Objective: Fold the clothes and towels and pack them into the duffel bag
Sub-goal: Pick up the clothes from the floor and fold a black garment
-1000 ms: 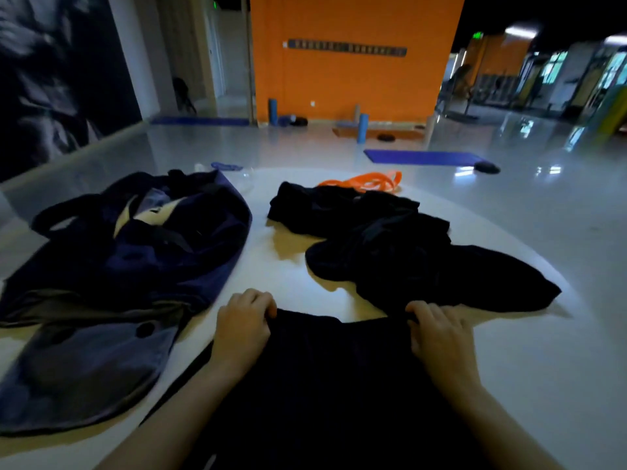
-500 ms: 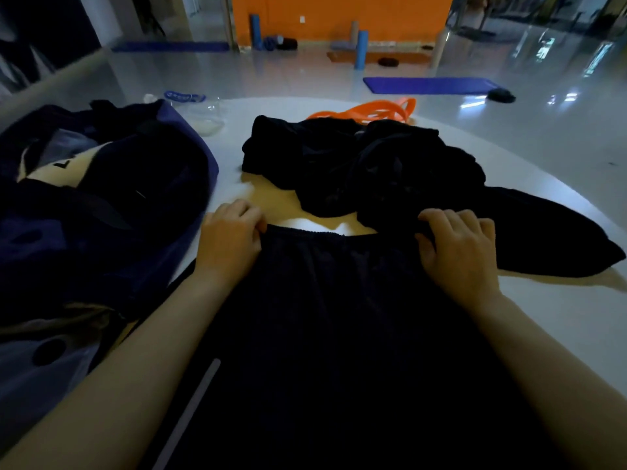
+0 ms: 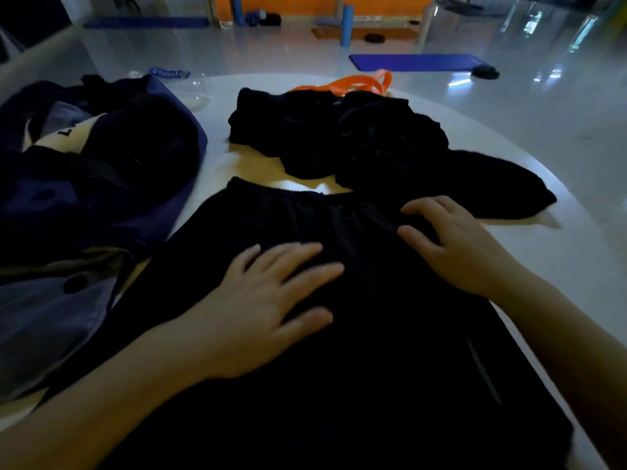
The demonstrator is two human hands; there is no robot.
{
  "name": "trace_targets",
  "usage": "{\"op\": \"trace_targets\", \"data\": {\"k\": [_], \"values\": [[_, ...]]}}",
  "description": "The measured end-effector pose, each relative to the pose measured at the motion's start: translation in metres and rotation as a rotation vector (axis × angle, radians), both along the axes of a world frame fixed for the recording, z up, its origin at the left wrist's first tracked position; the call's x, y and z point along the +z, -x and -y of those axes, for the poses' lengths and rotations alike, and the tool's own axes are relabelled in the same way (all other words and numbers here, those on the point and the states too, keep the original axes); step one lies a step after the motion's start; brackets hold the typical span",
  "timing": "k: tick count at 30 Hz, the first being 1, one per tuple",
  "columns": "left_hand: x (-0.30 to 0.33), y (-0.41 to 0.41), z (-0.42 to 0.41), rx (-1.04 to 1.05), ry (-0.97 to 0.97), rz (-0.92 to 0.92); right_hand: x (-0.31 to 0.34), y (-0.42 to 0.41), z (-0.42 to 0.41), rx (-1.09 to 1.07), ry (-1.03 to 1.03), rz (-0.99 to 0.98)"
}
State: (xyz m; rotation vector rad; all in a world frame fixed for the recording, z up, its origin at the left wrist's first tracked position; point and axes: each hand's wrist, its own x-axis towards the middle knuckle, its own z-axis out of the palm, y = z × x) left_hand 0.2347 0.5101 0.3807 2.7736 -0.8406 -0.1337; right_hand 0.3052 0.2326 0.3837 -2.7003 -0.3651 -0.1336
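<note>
Shorts (image 3: 356,334), black, spread flat on white desk (image 3: 576,266), waistband away from the body. Left hand (image 3: 268,310) flat on the fabric, fingers spread wide. Right hand (image 3: 454,242) near the waistband's right end, fingers loosely bent on the cloth, gripping nothing. Duffel bag (image 3: 101,164), navy, open at left. Heap of black clothes (image 3: 339,137) behind, orange band (image 3: 356,84) beyond.

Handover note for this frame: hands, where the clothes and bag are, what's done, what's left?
Left hand: open, flat on the black shorts.
Right hand: fingers spread on the shorts near the waistband, no grip.
Shorts lie spread on the white table, unfolded.
Heap of dark clothes beyond, unfolded.
Navy duffel bag to the left; its contents are unclear.
Left: fold the shorts and the heap, pack all.
</note>
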Motion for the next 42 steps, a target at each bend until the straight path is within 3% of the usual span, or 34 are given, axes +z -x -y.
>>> {"op": "trace_targets", "data": {"k": [3, 7, 11, 21, 24, 27, 30, 33, 36, 39, 42], "values": [[-0.015, 0.067, -0.009, -0.057, -0.057, -0.109, 0.0, 0.087, 0.017, 0.116, 0.012, -0.183], [-0.04, 0.111, -0.027, 0.01, -0.176, 0.009, -0.04, 0.163, 0.044, 0.089, 0.102, -0.213], [-0.051, 0.107, -0.039, -0.009, -0.118, -0.002, -0.064, 0.166, 0.057, -0.002, 0.207, -0.073], [-0.053, 0.148, -0.061, 0.241, 0.159, -0.015, -0.043, 0.164, 0.081, 0.014, 0.174, -0.119], [-0.058, 0.166, -0.046, 0.283, 0.056, 0.036, -0.03, 0.182, 0.046, -0.039, 0.131, 0.056], [-0.058, 0.175, -0.017, 0.337, 0.002, 0.047, -0.024, 0.202, -0.009, 0.027, 0.103, 0.08], [-0.056, 0.185, -0.001, 0.346, 0.158, 0.071, -0.041, 0.21, -0.033, 0.1, 0.127, -0.094], [-0.04, 0.188, -0.019, 0.44, 0.502, 0.011, -0.062, 0.204, -0.017, 0.122, 0.216, -0.067], [-0.04, 0.186, -0.071, 0.51, 0.46, 0.178, -0.064, 0.197, 0.008, 0.156, 0.22, -0.097], [-0.049, 0.19, -0.11, 0.465, 0.462, 0.092, -0.048, 0.195, 0.018, 0.192, 0.117, -0.145], [-0.056, 0.191, -0.112, 0.425, 0.421, 0.142, -0.028, 0.208, 0.012, 0.15, -0.193, -0.093]]}}
